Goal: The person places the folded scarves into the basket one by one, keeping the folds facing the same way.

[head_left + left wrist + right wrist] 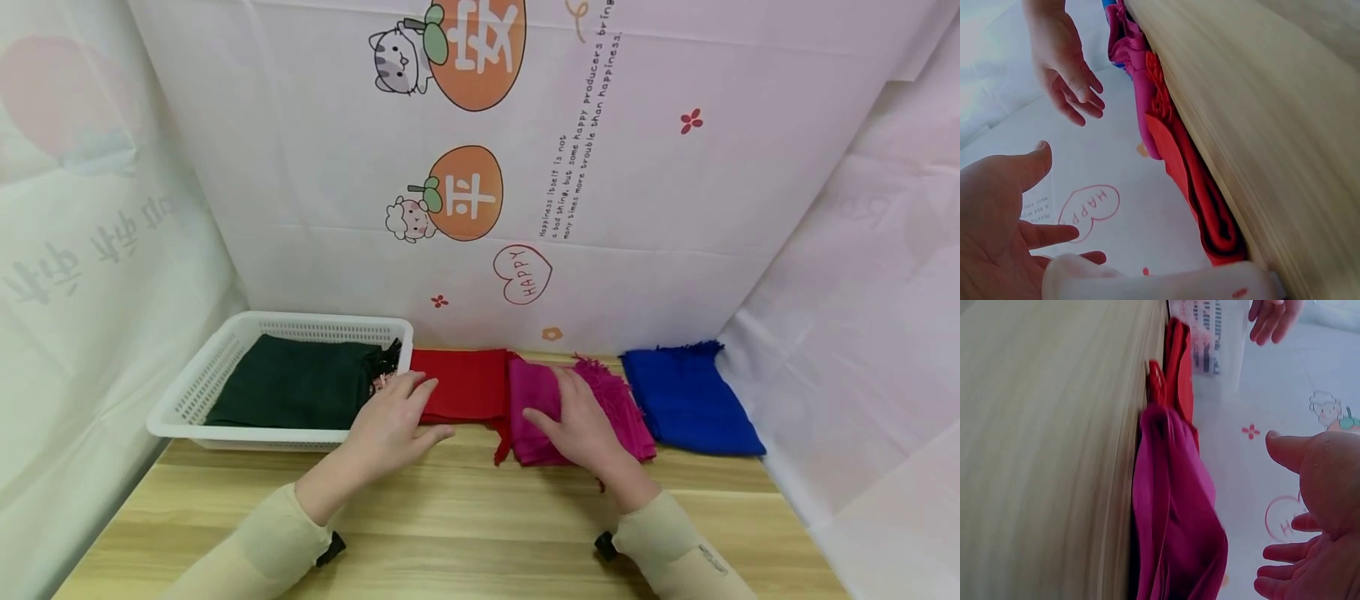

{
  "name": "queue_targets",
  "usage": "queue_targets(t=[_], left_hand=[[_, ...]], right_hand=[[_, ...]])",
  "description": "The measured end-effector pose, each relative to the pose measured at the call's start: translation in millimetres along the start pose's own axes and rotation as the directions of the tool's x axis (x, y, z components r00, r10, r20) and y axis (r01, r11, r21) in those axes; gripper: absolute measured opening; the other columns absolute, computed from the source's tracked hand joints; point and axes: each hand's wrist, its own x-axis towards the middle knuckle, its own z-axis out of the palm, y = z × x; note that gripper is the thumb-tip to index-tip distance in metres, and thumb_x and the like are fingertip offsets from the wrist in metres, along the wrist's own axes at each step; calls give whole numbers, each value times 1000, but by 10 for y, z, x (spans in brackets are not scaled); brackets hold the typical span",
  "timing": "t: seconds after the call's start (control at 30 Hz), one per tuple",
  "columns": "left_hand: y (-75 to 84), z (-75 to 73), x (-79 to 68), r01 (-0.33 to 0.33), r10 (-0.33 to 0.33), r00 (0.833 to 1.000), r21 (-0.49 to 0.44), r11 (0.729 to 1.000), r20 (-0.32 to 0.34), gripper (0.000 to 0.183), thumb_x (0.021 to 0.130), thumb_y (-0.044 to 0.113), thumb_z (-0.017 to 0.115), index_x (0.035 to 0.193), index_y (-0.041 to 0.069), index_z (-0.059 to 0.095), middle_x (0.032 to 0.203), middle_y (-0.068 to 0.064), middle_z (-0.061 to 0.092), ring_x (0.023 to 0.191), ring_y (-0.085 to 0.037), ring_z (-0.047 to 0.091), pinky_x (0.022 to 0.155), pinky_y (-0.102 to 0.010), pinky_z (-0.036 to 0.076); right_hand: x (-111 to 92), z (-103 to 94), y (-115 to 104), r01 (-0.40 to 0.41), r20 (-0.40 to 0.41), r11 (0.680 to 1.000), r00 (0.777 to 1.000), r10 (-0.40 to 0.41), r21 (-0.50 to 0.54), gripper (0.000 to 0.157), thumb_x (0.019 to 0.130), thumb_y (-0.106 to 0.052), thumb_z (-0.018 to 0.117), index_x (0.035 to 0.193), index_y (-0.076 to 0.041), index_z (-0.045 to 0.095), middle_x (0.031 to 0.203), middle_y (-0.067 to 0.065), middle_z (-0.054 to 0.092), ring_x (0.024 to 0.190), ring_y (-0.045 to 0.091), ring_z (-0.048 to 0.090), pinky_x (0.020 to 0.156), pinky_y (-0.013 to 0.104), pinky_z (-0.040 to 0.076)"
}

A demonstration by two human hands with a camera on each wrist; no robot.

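Note:
My left hand (393, 425) hovers by the right end of the white basket, its fingers relaxed and holding nothing. In the left wrist view its thumb and fingers are spread in the air. A folded red scarf (461, 385) lies just right of it on the table. Above a folded magenta scarf (536, 392) is my right hand (585, 421), also with nothing in its fingers; the right wrist view shows a gap between that hand and the magenta cloth (1179, 506). Farther right lies a folded blue scarf (693, 404). Inside the basket rests a dark green scarf (300, 383).
The white plastic basket (247, 432) stands at the table's left back, with a small patterned bit of cloth (381, 382) at its right end. White printed sheets (637, 208) hang behind and on both sides of the wooden table (465, 517).

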Motion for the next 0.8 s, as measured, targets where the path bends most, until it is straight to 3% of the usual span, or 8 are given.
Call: queue_targets(t=[0.33,0.57,0.8], left_hand=[[158,88,58,-27,29,998,-37,999,56,82,100,57,80,156,1,61,157,-25,57,145,-42,56,114,-57,55],[251,131,92,-49,52,997,-62,997,56,83,100,57,80,156,0,59,157,-26,58,145,-43,56,113,-59,55],[336,188,144,-66,70,996,-75,995,62,82,100,56,79,156,0,59,156,-25,58,145,-43,56,114,-56,54]], right_hand=[[-39,-157,382,-70,-14,997,997,70,-31,95,105,-45,79,170,4,29,170,32,38,158,53,34,125,70,34],[-69,-279,607,-97,-41,994,995,95,-43,93,107,-43,77,170,6,29,168,34,37,157,55,33,124,72,34],[-133,-414,827,-172,-18,983,985,171,-57,96,110,-48,71,172,7,22,172,38,28,157,59,28,123,76,32]])
